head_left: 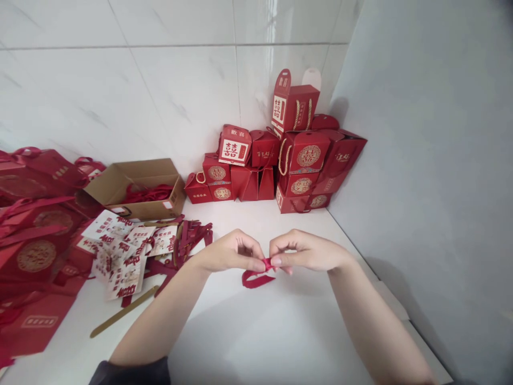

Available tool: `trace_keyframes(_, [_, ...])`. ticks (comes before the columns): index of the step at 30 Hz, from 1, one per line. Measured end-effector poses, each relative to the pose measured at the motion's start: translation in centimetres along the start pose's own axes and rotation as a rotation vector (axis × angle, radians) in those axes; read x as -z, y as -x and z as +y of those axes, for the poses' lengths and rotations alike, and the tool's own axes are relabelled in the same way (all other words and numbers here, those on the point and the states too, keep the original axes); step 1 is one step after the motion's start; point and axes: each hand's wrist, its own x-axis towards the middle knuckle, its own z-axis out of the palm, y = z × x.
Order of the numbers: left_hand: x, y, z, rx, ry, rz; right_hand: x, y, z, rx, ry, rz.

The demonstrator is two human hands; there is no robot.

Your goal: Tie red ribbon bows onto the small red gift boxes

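Note:
Between my two hands is a red ribbon (258, 282), its loose end curling down just above the white table. My left hand (234, 252) pinches it between thumb and fingers from the left. From the right, my right hand (302, 251) grips the same ribbon, thumb against fingers, the fingertips of both hands almost meeting. The short bunched part of the ribbon sits right between the thumbs; whether it is knotted I cannot tell.
Red gift boxes (308, 155) are stacked against the tiled wall. An open cardboard box (136, 211) holds red ribbons. White printed cards (127, 275), dark red strips (192, 235) and a gold strip (124, 312) lie left. More red boxes (36, 256) fill the left edge. A grey panel (433, 160) stands right.

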Motion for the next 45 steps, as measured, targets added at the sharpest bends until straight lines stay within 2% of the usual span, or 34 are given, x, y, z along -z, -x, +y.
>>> trace_keyframes(3, [0.1, 0.3, 0.3, 0.018, -0.098, -0.089, 0.5, 0.8, -0.6, 0.033, 0.07, -0.04])
trace_keyframes(6, [0.6, 1.0, 0.6, -0.027, -0.208, -0.186, 1.5, 2.2, -0.6, 0.09, 0.121, -0.05])
trace_keyframes(9, [1.5, 1.4, 0.9, -0.061, -0.303, -0.282, 2.7, 4.1, 0.0, 0.187, 0.075, -0.029])
trace_keyframes(10, [2.1, 1.4, 1.1, -0.049, -0.348, -0.279, 3.0, 4.8, 0.2, 0.225, 0.042, -0.009])
trace_keyframes(11, [2.9, 1.0, 1.3, -0.035, -0.402, -0.23, 3.3, 5.4, 0.3, 0.261, 0.007, 0.02])
trace_keyframes(12, [3.9, 0.5, 1.6, -0.034, -0.471, -0.088, 3.4, 6.0, 0.4, 0.288, -0.023, 0.056])
trace_keyframes(13, [5.3, -0.3, 1.9, -0.054, -0.54, 0.106, 3.5, 6.4, 0.4, 0.305, -0.043, 0.095])
trace_keyframes(16, [10.6, -4.0, 3.0, -0.243, -0.648, 0.848, 3.4, 7.2, -0.2, 0.272, -0.019, 0.169])
trace_keyframes(17, [12.7, -5.4, 3.5, -0.285, -0.668, 1.001, 3.3, 7.4, -0.6, 0.242, 0.012, 0.178])
trace_keyframes(18, [14.7, -6.7, 4.1, -0.319, -0.699, 1.101, 3.2, 7.4, -0.9, 0.21, 0.045, 0.185])
trace_keyframes(19, [16.5, -7.8, 4.7, -0.35, -0.735, 1.172, 3.1, 7.5, -1.3, 0.184, 0.074, 0.191])
trace_keyframes(22, [20.6, -9.9, 6.2, -0.44, -0.801, 1.216, 2.9, 7.7, -2.0, 0.138, 0.131, 0.212])
trace_keyframes(24, [22.1, -10.5, 6.7, -0.5, -0.798, 1.218, 3.0, 8.0, -2.2, 0.127, 0.147, 0.222])
trace_keyframes(27, [22.9, -11.0, 6.8, -0.557, -0.777, 1.174, 3.2, 8.3, -2.2, 0.111, 0.146, 0.249])
trace_keyframes(30, [22.3, -10.8, 7.3, -0.607, -0.805, 1.1, 3.2, 8.4, -2.3, 0.077, 0.115, 0.27])
trace_keyframes(33, [20.3, -9.4, 9.0, -0.729, -0.93, 1.128, 3.1, 8.2, -2.7, 0.022, 0.135, 0.289])
trace_keyframes(36, [16.5, -6.8, 10.7, -0.787, -1.033, 1.168, 3.1, 7.8, -2.9, -0.059, 0.231, 0.311])
trace_keyframes(38, [13.3, -5.2, 10.6, -0.823, -1.067, 1.157, 3.3, 7.6, -2.7, -0.127, 0.33, 0.395])
trace_keyframes(40, [9.9, -4.0, 8.8, -0.856, -1.06, 1.125, 3.5, 7.7, -2.4, -0.175, 0.421, 0.554])
trace_keyframes(42, [6.9, -3.3, 5.4, -0.871, -1.019, 1.1, 3.8, 8.2, -2.3, -0.17, 0.445, 0.682])
trace_keyframes(44, [4.4, -2.9, 1.2, -0.822, -1.003, 1.058, 3.9, 8.7, -2.6, -0.107, 0.405, 0.662])
trace_keyframes(45, [3.4, -2.8, -0.9, -0.774, -0.995, 1.028, 3.8, 8.9, -2.7, -0.07, 0.381, 0.578])
